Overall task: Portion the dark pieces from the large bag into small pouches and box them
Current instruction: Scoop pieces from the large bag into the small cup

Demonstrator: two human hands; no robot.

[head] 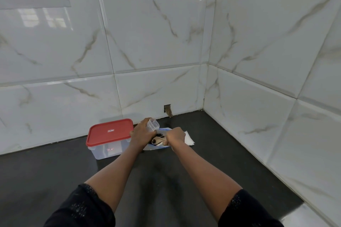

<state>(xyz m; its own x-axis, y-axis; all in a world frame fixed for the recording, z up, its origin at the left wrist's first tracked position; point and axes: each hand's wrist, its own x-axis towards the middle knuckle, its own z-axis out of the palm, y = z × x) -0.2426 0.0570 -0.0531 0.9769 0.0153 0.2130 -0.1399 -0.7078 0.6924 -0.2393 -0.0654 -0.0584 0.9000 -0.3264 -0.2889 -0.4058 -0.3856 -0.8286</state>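
Seemingly mid-scoop in the head view, the left hand [142, 135] has its fingers wrapped round a small clear cup [152, 125]. The right hand [175, 136] has its fingers curled tight on the rim of the bag [156, 147], holding it open. The bag lies on the dark counter [166, 180] near the wall, and the dark pieces [159, 137] show in its mouth between the two hands. The cup is tilted: its long axis runs from about seven o'clock to one o'clock, with the open mouth toward one o'clock, away from the person. Whether anything is in it cannot be told. The bag's long axis runs roughly nine to three. To scoop well, the right hand should pull the rim taut while the left turns the cup's mouth down into the pieces, digs shallow and lifts level so nothing spills. At nine o'clock of the hands, just beside them, stands the box [105, 150] with its red lid [110, 131] on. At three o'clock a flat white stack [189, 140], probably the pouches, lies against the bag.
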